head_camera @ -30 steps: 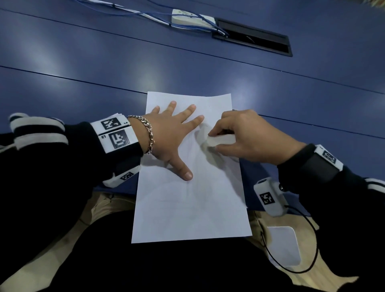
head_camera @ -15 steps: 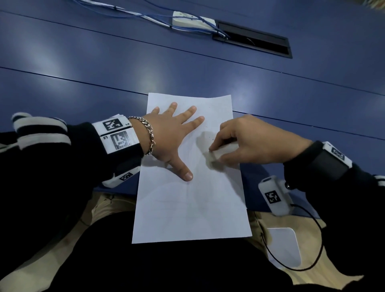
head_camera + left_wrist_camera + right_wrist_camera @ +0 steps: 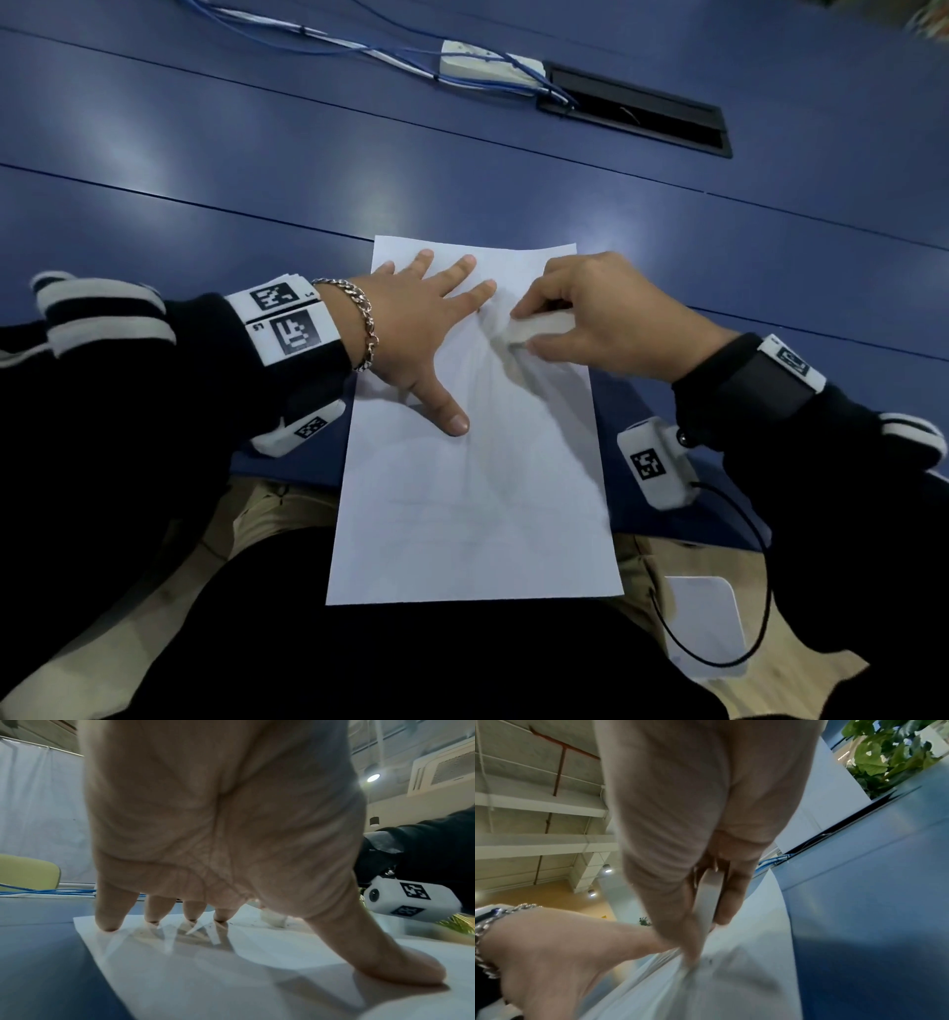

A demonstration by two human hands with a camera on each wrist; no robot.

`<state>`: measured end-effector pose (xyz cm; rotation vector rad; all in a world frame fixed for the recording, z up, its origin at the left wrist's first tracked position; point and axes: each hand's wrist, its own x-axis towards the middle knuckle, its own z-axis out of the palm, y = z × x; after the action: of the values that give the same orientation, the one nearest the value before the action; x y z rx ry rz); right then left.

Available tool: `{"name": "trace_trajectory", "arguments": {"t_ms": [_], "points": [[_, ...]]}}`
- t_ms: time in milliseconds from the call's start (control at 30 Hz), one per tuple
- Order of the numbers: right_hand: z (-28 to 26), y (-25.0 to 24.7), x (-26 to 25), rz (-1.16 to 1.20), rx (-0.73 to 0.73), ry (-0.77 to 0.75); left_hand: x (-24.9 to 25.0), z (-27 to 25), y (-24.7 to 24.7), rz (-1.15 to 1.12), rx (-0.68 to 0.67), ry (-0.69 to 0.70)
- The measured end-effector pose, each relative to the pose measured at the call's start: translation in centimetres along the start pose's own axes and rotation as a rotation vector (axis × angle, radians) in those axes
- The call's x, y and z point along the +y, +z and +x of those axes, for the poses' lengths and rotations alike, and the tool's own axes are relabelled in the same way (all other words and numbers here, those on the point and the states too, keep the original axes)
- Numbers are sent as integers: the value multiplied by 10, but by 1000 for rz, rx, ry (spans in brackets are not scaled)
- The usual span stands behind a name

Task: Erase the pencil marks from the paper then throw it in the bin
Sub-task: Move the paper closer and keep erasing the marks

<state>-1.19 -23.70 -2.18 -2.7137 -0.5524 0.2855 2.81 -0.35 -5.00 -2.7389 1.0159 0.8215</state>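
Note:
A white sheet of paper point(image 3: 472, 503) lies on the blue table point(image 3: 257, 169), its near end hanging over the table edge above my lap. My left hand point(image 3: 426, 334) lies flat on the sheet's upper left with fingers spread, pressing it down; the left wrist view shows the fingertips point(image 3: 107, 923) and thumb on the paper point(image 3: 231, 973). My right hand point(image 3: 601, 318) pinches a white eraser point(image 3: 539, 326) between thumb and fingers, its end on the paper just right of my left fingers. The right wrist view shows the eraser point(image 3: 709, 892) in that grip. Faint grey marks show on the sheet.
A white power strip point(image 3: 488, 64) with blue cables point(image 3: 308, 36) lies at the table's far side beside a black cable slot point(image 3: 637, 110). A white device point(image 3: 703, 622) rests on my lap at the right. No bin shows.
My right hand slid the eraser down the sheet, then back up and left, close to my left fingers. My left hand stayed flat on the paper.

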Motion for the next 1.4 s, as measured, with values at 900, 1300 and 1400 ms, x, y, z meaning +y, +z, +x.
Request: {"name": "trace_trajectory", "arguments": {"t_ms": [900, 1300, 1400], "points": [[10, -7, -6, -38, -88, -76, 4, -3, -4, 45, -9, -24], [-6, -4, -10, 13, -126, -53, -1, -4, -4, 52, 1, 3], [-7, -5, -9, 32, -153, -23, -18, -7, -6, 55, 11, 5]]}}
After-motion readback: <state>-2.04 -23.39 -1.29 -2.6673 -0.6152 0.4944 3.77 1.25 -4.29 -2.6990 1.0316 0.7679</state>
